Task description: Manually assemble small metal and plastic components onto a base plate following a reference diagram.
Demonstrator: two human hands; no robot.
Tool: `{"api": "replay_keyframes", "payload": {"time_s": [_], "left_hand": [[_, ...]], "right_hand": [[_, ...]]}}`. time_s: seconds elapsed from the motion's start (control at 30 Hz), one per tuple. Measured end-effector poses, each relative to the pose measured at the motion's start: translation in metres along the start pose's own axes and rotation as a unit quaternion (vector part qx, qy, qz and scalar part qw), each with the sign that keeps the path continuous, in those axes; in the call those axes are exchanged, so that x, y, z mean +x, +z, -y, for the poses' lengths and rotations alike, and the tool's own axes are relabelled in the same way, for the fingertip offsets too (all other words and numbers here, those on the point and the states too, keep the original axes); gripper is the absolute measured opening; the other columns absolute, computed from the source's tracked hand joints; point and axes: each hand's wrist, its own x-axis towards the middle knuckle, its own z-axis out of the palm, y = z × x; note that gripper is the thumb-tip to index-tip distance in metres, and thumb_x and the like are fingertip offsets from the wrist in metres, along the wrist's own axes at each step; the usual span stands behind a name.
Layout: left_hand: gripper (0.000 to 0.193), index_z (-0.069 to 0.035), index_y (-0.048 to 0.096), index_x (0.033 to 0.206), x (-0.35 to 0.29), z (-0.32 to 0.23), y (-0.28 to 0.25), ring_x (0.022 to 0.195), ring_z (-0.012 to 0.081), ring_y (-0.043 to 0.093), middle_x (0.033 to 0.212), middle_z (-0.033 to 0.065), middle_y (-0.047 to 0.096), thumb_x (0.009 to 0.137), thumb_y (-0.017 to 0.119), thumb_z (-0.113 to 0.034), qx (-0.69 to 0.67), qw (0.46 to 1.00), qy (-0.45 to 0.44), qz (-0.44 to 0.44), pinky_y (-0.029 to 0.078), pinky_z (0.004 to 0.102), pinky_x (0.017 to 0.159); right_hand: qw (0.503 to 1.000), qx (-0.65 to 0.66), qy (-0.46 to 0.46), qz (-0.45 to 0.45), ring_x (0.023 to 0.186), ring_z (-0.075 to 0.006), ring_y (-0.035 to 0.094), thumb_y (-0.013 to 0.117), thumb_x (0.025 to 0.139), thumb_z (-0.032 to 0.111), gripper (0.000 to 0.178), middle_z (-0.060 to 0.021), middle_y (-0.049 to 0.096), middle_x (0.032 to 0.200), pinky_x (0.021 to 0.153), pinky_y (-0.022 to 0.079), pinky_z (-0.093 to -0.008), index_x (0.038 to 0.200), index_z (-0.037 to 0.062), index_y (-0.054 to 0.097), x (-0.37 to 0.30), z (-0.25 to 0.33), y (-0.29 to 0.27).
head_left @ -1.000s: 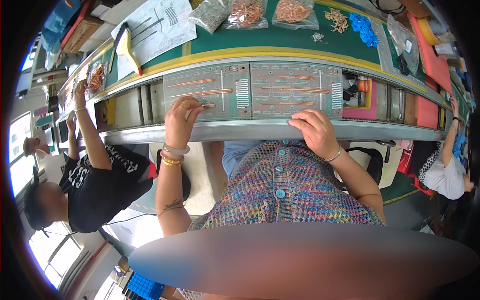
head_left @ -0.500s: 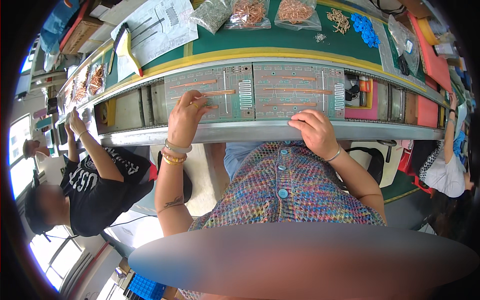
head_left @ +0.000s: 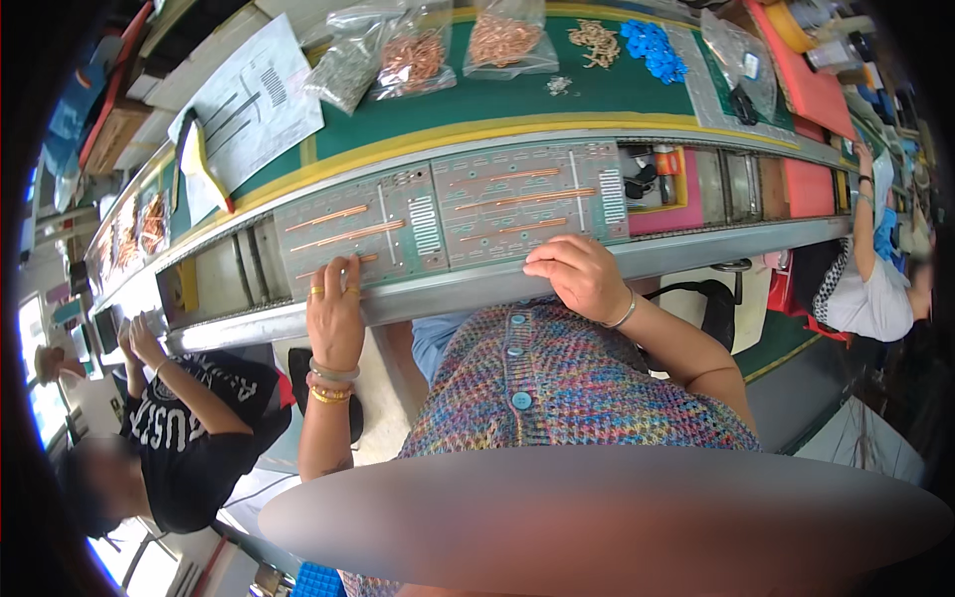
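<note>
I record the front metal rail [head_left: 458, 288] nearest the person's body, crossing below both hands. The left hand [head_left: 335, 316] sets its fingertips at the near edge of the left circuit board [head_left: 401, 262], covering part of the lowest of its copper rods [head_left: 348, 237]; I cannot tell whether they grip or only touch it. The right hand [head_left: 582, 279] is narrow, fingers drawn together, over the near edge of the right circuit board [head_left: 532, 212]; I cannot tell whether anything is between its fingertips. The boards lie side by side between the rails.

Right of them, a yellow-edged bin [head_left: 679, 191] contains black items and an orange box. Beyond the far rail, a brush [head_left: 202, 169] overlaps a printed sheet [head_left: 284, 119]. Farther back, one clear bag [head_left: 348, 70] contains grey bits; two bags beside it, a middle bag [head_left: 413, 62] and a right-hand bag [head_left: 505, 40], contain copper-coloured pieces. A tan pile [head_left: 594, 45] and a blue pile [head_left: 654, 52] lie loose to their right.
</note>
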Motion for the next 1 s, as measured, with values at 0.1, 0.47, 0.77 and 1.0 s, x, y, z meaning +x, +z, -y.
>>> {"api": "replay_keyframes", "payload": {"time_s": [0.1,0.47,0.77,1.0], "left_hand": [[0.04,-0.002,0.059,0.113,0.005,0.0,-0.006,0.1,0.028,0.052,0.108,0.0077,0.053,0.073,0.054,-0.002,0.02,1.0,0.003,-0.006,0.047,0.0373,0.081],[0.011,-0.007,0.067,0.084,0.182,-0.084,0.004,0.085,0.0285,0.059,0.09,0.0081,0.062,0.075,0.068,-0.012,-0.379,0.917,0.074,-0.101,0.048,0.0374,0.074],[0.009,-0.007,0.068,0.079,0.27,-0.12,0.04,0.079,0.0279,0.062,0.087,0.0077,0.062,0.072,0.07,-0.013,-0.346,0.929,0.042,-0.124,0.049,0.0366,0.069],[0.009,-0.004,0.067,0.081,0.279,-0.114,0.042,0.071,0.0208,0.061,0.085,0.006,0.061,0.074,0.07,-0.009,-0.341,0.932,0.093,-0.085,0.049,0.0311,0.066]], "right_hand": [[0.999,-0.031,0.036,-0.024,0.082,-0.0205,0.06,0.063,0.07,0.0,0.019,-0.0004,0.062,0.09,0.065,0.05,-0.0323,0.085,0.0119,0.065,0.012,-0.017,-0.023],[0.988,-0.154,0.001,-0.004,0.086,-0.0216,0.054,0.063,0.074,0.0,0.029,-0.0022,0.057,0.091,0.073,0.048,-0.0322,0.1,0.0116,0.066,0.078,-0.146,-0.064],[0.983,-0.182,-0.022,-0.02,0.085,-0.0205,0.054,0.064,0.074,0.006,0.023,-0.0016,0.057,0.089,0.074,0.047,-0.0326,0.095,0.0124,0.069,0.08,-0.154,-0.06],[0.98,-0.19,-0.064,-0.019,0.085,-0.0186,0.054,0.067,0.072,0.007,0.021,-0.0011,0.057,0.088,0.073,0.048,-0.0307,0.093,0.0101,0.068,0.074,-0.157,-0.064]]}}
